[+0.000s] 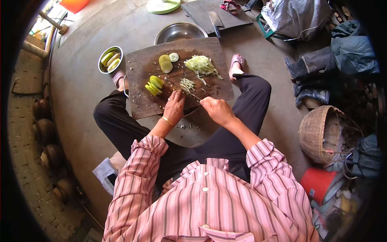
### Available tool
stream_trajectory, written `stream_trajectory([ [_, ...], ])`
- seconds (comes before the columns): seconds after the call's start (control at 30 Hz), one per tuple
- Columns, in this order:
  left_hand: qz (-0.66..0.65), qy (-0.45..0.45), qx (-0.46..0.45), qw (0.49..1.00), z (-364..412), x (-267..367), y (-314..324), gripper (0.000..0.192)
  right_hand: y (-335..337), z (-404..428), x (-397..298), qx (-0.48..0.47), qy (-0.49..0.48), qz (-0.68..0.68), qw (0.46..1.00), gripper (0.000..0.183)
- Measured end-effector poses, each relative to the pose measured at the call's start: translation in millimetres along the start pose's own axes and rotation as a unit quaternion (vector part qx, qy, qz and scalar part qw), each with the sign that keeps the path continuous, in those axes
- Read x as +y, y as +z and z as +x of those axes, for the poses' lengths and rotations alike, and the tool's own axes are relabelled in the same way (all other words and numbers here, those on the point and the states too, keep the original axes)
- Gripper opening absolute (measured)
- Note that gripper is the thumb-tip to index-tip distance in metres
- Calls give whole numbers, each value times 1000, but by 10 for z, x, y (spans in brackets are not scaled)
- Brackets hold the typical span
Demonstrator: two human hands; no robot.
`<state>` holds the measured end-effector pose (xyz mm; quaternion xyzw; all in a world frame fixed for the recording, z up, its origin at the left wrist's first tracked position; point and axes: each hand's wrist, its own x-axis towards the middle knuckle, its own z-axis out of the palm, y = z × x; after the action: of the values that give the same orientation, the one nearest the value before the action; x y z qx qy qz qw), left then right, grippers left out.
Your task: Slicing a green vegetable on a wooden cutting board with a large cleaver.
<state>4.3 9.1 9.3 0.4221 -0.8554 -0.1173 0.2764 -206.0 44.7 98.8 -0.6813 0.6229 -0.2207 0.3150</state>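
Observation:
A worn wooden cutting board (142, 106) lies between the knees. My right hand (216, 110) grips a knife (193, 96), its blade seen nearly edge-on at the board. My left hand (175, 106) rests on the board with its fingertips beside the blade; whatever is under them is hidden. Just past the blade is a small heap of pale green shreds (187, 84), and a larger pile of shreds (201, 65) sits farther right. Left of my fingers leans a stack of green vegetable slices (154, 85). Round slices (165, 64) lie flat near the far side.
Cut vegetable pieces fill a metal bowl (100, 68) at the left. Beyond the board stands a steel basin (178, 31), near a cleaver (215, 21) on a dark panel (196, 12). Rubber boots (313, 95), a wicker basket (316, 133) and a red bucket (319, 184) line the right.

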Motion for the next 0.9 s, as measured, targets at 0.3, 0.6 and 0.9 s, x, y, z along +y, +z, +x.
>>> stream_trajectory([
  [0.3, -6, -3, -22, 1000, 46, 26, 34, 41, 347, 119, 84, 69, 29, -5, 997, 32],
  [0.6, 18, -4, -14, 1000, -20, -22, 26, 42, 79, -26, -61, -7, 26, -58, 998, 32],
  [0.9, -4, -4, -23, 1000, -10, 0, 21, 45, 103, -2, 91, 17, 68, 56, 996, 37],
])
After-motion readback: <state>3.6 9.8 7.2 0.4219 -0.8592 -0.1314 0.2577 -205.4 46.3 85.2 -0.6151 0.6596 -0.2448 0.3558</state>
